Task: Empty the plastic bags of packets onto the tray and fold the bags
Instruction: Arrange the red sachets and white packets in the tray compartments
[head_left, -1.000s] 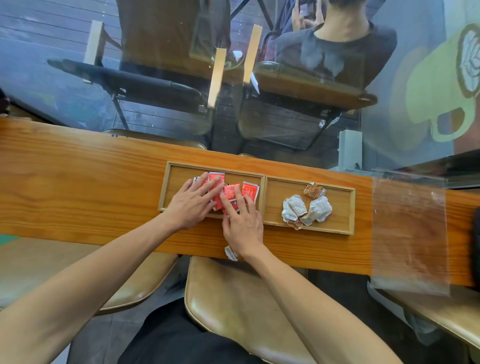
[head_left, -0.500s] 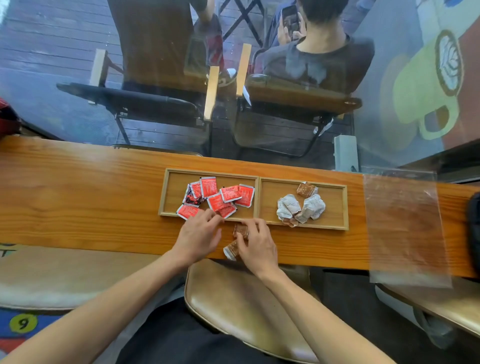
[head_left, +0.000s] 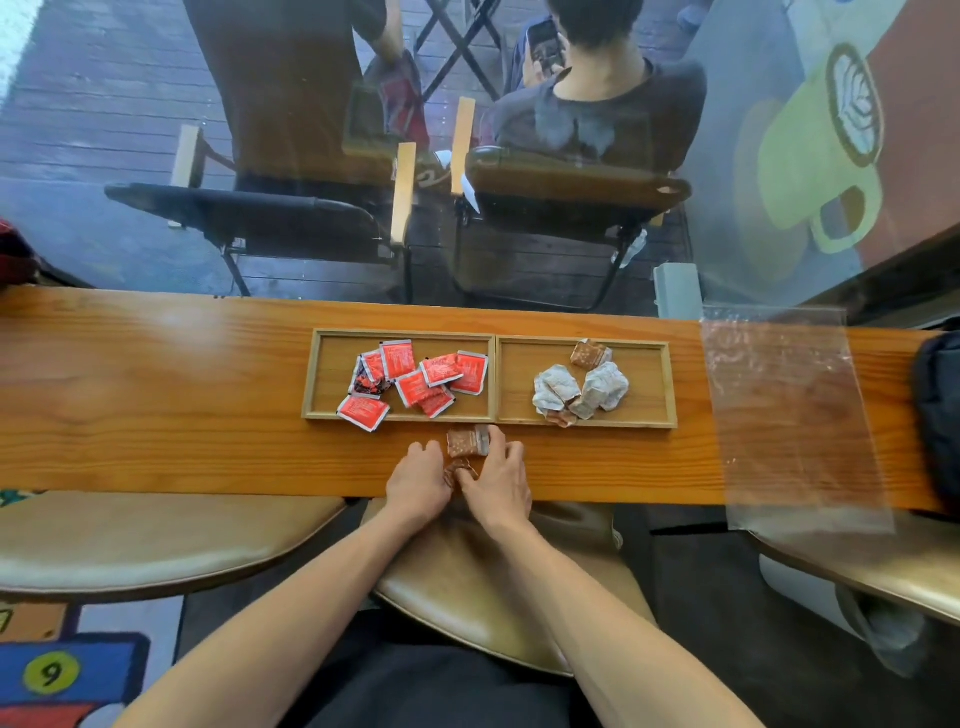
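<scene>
- Readable on the floor mat (head_left: 67, 670), below the desk's (head_left: 156, 395) left end: a black "9" in a yellow circle on a blue field.
- Just above that, at the mat's left edge: part of a digit on an orange square, perhaps a "7", cut off.
- On the red packets (head_left: 415, 379) in the tray's (head_left: 400, 333) left compartment: fine white print, too small to read.
- On the brown packet (head_left: 467, 441) on the desk just in front of the tray: nothing legible.

Eight red packets (head_left: 418, 380), about five brown-and-white packets (head_left: 581, 388), one two-compartment tray (head_left: 496, 378), one clear plastic bag (head_left: 795, 415), two hands (head_left: 462, 480).
</scene>
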